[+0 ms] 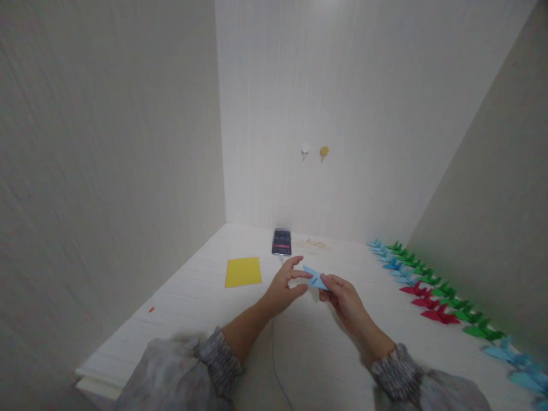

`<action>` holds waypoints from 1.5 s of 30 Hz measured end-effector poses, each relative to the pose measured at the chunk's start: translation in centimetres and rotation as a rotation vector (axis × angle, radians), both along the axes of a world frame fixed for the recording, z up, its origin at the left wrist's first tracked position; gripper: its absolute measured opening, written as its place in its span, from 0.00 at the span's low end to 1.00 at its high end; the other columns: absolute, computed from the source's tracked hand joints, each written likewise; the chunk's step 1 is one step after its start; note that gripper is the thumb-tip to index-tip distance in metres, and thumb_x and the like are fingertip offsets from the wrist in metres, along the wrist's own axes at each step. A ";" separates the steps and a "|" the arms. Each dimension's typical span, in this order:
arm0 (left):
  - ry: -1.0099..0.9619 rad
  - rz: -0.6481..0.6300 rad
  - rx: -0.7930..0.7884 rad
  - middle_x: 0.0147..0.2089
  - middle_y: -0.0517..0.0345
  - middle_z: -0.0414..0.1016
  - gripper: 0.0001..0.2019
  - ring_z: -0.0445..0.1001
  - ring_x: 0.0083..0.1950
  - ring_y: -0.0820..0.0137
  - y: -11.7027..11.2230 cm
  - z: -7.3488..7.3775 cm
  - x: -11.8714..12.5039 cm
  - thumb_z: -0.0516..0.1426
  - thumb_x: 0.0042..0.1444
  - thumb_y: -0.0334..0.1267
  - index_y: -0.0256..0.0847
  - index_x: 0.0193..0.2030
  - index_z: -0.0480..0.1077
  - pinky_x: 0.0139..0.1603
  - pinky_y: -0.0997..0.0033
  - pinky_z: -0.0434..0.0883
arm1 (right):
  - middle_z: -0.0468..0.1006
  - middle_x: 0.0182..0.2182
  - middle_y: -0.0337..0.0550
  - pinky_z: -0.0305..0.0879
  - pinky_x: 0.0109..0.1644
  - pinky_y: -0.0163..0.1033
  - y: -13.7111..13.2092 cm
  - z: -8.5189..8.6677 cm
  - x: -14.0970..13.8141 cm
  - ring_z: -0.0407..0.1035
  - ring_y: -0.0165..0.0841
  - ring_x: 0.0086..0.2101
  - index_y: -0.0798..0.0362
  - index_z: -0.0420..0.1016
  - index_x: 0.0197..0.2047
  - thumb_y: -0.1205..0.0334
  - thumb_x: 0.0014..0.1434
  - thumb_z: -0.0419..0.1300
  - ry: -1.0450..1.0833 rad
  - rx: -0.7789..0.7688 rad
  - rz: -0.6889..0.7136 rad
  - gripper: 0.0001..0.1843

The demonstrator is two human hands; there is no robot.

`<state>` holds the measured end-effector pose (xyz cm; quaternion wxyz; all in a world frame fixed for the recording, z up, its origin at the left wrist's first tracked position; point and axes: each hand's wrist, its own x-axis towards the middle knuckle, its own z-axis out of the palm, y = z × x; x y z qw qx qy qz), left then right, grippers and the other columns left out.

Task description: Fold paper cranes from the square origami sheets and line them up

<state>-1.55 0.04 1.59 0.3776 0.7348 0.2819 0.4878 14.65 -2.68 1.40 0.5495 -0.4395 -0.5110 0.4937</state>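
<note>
A small folded light-blue paper (315, 277) is held above the white table (192, 319) between both my hands. My left hand (286, 285) pinches its left end with thumb and fingers, a ring on one finger. My right hand (342, 297) grips the paper's right end, fingers closed round it. Both hands hover near the middle of the table, just in front of a phone.
A yellow paper square (243, 272) lies flat to the left. A dark phone (281, 242) lies at the back with a cable (274, 354) trailing toward me. Rows of folded blue, green and red paper figures (432, 297) line the right wall. Two small hooks (314, 152) are on the back wall.
</note>
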 end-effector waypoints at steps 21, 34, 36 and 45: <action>0.006 -0.031 -0.281 0.23 0.60 0.68 0.12 0.62 0.24 0.76 0.0 -1.1 0.7 0.54 0.44 0.44 0.37 0.30 0.70 0.25 0.78 0.57 | 0.68 0.17 0.35 0.53 0.23 0.32 -0.3 0.2 -0.3 0.58 0.26 0.19 0.56 0.72 0.23 0.56 0.41 0.61 -0.160 0.002 -0.048 0.10; -0.067 0.070 -0.446 0.19 0.63 0.60 0.12 0.56 0.20 0.79 0.1 -0.3 0.8 0.54 0.42 0.42 0.33 0.25 0.67 0.21 0.79 0.53 | 0.73 0.23 0.39 0.61 0.28 0.34 -0.2 -0.4 -0.3 0.65 0.30 0.24 0.56 0.72 0.30 0.55 0.43 0.60 -0.206 0.112 -0.050 0.14; -0.071 0.071 -0.480 0.17 0.64 0.59 0.12 0.55 0.19 0.80 0.1 -0.3 0.9 0.54 0.42 0.43 0.33 0.24 0.67 0.20 0.79 0.53 | 0.75 0.27 0.42 0.63 0.33 0.36 -0.2 -0.5 -0.2 0.67 0.33 0.28 0.56 0.73 0.33 0.56 0.45 0.59 -0.261 0.170 -0.068 0.14; -0.172 -0.042 -0.616 0.17 0.62 0.63 0.12 0.61 0.18 0.79 0.2 -0.4 1.0 0.54 0.41 0.43 0.33 0.22 0.66 0.21 0.78 0.61 | 0.75 0.35 0.44 0.64 0.41 0.40 -0.3 -0.4 0.6 0.68 0.35 0.36 0.50 0.74 0.38 0.62 0.51 0.54 -0.472 0.436 -0.024 0.11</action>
